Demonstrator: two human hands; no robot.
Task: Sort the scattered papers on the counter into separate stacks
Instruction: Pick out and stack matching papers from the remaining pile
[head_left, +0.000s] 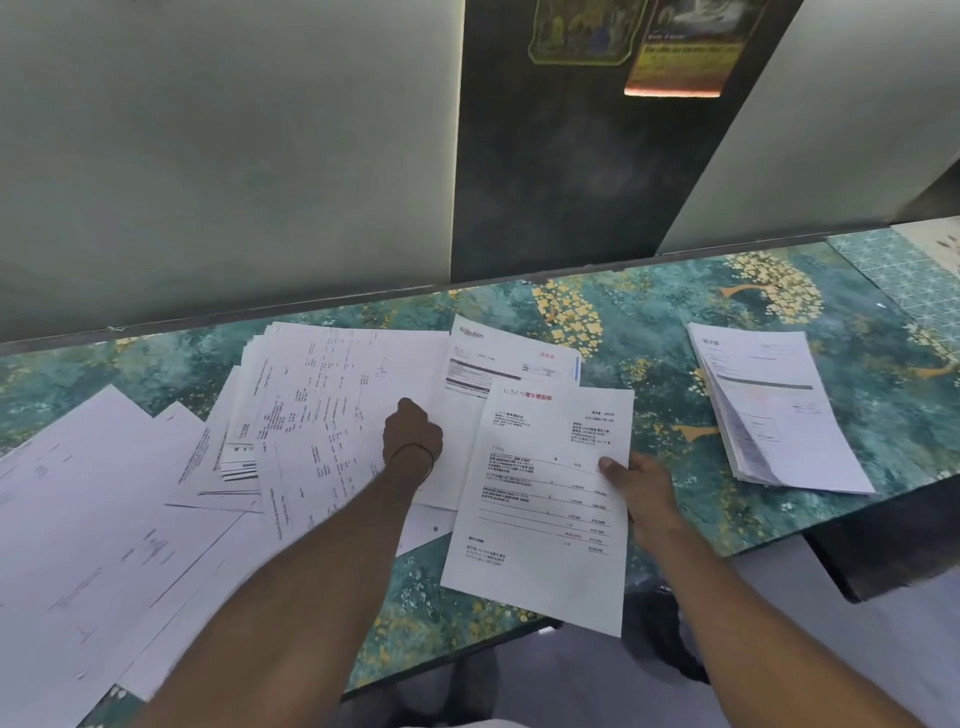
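I see left hand (413, 434) knuckles-up on scattered papers (322, 405), centre-left of counter (654, 322). Fingers curled under; can't tell whether they pinch any sheet. Right hand (641, 488) pinches invoice sheet (545, 499) by right edge, thumb on top, sheet overhanging counter's near edge. Neat stack (774, 410) lies well apart, at right.

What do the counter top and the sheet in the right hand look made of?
Counter top: likely printed laminate or vinyl film, teal with gold flowers, faint sheen. Sheet in the right hand: thin matte white office paper, printed text.
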